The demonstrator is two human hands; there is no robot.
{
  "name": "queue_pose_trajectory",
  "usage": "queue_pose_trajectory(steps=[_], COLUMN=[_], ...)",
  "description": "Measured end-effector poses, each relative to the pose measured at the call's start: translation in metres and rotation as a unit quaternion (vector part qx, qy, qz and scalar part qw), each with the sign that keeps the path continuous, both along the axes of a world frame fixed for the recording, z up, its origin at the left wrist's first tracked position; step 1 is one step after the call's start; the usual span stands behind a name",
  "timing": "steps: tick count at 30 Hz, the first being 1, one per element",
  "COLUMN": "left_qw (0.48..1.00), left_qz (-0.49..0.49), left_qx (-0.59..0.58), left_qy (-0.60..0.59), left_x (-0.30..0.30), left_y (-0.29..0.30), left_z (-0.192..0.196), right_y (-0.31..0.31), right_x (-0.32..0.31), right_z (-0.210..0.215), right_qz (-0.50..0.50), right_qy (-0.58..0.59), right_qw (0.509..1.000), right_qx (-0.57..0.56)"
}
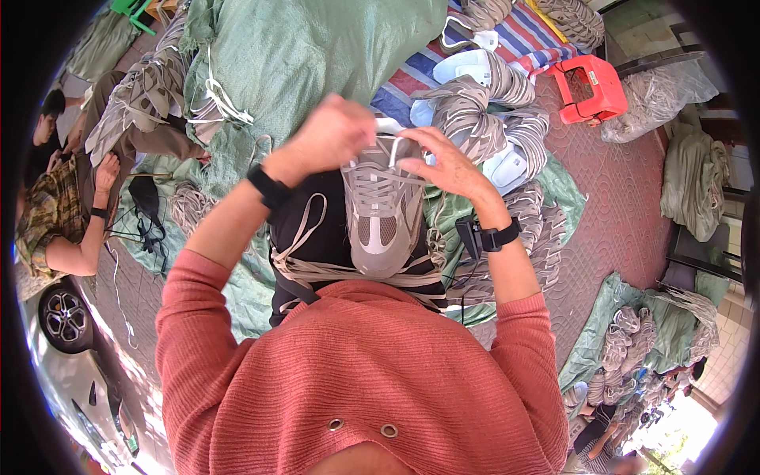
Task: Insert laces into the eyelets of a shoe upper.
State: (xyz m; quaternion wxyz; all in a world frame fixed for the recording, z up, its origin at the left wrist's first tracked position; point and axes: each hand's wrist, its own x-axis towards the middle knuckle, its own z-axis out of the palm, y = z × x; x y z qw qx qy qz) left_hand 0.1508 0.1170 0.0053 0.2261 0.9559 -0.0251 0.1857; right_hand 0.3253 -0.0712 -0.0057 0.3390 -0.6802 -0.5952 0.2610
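Observation:
A grey-beige sneaker (385, 222) rests on my lap with its toe toward me and its opening away. My left hand (328, 134) is closed on the lace end at the top left of the shoe. My right hand (447, 162) pinches the lace at the upper eyelets on the right. Several loose beige laces (317, 265) lie draped across my dark trousers under the shoe. A black band sits on each wrist.
A pile of matching sneakers (491, 119) lies ahead on green sacking and a striped sheet. A red plastic stool (590, 87) stands at the upper right. A seated person (63, 206) works at the left beside more shoes (146, 91). Further shoe heaps (633, 348) lie at the lower right.

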Motion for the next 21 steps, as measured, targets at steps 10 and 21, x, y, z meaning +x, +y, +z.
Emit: queue_pose_trajectory(steps=[10, 21], left_qw=[0.886, 0.574], left_qz=[0.445, 0.097], left_qx=[-0.131, -0.769], left_qy=[-0.016, -0.263], left_x=[-0.18, -0.101], left_y=[0.234, 0.071], left_z=[0.067, 0.134], right_y=[0.01, 0.052], right_x=[-0.01, -0.112], right_z=[0.01, 0.007], right_qz=[-0.006, -0.007], right_qy=[-0.034, -0.381], right_qw=[0.996, 0.918], right_qx=[-0.087, 0.11])
